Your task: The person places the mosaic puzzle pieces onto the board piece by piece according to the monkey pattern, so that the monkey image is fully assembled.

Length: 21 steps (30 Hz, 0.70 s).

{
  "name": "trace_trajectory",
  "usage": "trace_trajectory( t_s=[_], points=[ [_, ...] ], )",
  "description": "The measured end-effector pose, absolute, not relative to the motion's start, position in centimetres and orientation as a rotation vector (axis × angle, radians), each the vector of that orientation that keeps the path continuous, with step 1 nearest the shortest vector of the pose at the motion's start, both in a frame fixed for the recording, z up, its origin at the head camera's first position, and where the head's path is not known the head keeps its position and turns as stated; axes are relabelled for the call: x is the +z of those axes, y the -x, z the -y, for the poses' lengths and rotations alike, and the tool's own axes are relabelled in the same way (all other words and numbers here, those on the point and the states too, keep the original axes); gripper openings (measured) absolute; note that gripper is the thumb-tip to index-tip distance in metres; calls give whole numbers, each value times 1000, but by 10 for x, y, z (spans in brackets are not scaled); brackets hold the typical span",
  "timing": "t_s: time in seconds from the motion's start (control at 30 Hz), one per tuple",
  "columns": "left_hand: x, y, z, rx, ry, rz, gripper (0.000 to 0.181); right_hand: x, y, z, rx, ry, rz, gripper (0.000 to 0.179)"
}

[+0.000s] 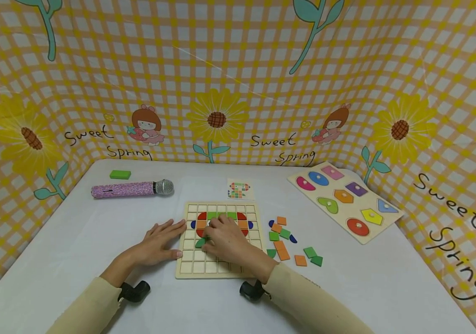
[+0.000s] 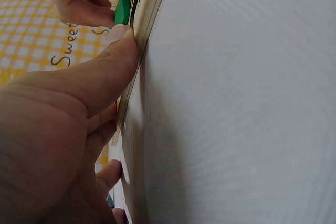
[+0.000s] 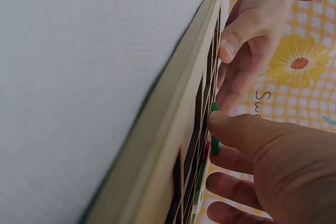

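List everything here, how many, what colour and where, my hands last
Table: one, white, underneath
Backdrop: one, yellow checked, behind the table
Microphone: one, pink-purple, left
Small block: one, green, behind the microphone
Grid board: one, pale wood, centre
Picture card: one, multicoloured, behind grid board
Laid pieces: several, red, green, orange, blue, on the grid board
Loose pieces: about twelve, orange, green, blue, right of grid board
Knob puzzle: one, wooden with nine coloured shapes, right
Held piece: one, green, in right hand
Sleeves: two, beige, forearms
Wrist devices: two, black, wrists
Left hand: one, grid board's left edge
Right hand: one, over the grid board
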<state>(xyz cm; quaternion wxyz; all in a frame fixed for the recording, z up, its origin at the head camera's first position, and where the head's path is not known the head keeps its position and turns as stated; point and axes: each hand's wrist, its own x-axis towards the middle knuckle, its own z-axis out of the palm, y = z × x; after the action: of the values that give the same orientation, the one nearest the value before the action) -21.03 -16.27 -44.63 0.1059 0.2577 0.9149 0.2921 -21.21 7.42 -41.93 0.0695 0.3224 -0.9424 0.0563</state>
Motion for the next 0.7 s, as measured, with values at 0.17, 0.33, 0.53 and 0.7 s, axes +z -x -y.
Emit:
trace_trajectory(
  t_s=[0.17, 0.33, 0.53, 0.7],
  points=[
    [-446, 210, 163, 863, -764, -2693, 75, -420, 211, -75, 170, -979, 2836, 25],
    [-446, 210, 163, 867, -765, -2691, 74, -419, 212, -75, 173, -996, 2839, 25],
    [-445, 209, 163, 867, -772, -2695, 73, -419, 211, -75, 177, -999, 2836, 25],
    [-445, 209, 162, 869, -775, -2694, 73, -419, 211, -76, 216, -991, 2841, 25]
  ],
)
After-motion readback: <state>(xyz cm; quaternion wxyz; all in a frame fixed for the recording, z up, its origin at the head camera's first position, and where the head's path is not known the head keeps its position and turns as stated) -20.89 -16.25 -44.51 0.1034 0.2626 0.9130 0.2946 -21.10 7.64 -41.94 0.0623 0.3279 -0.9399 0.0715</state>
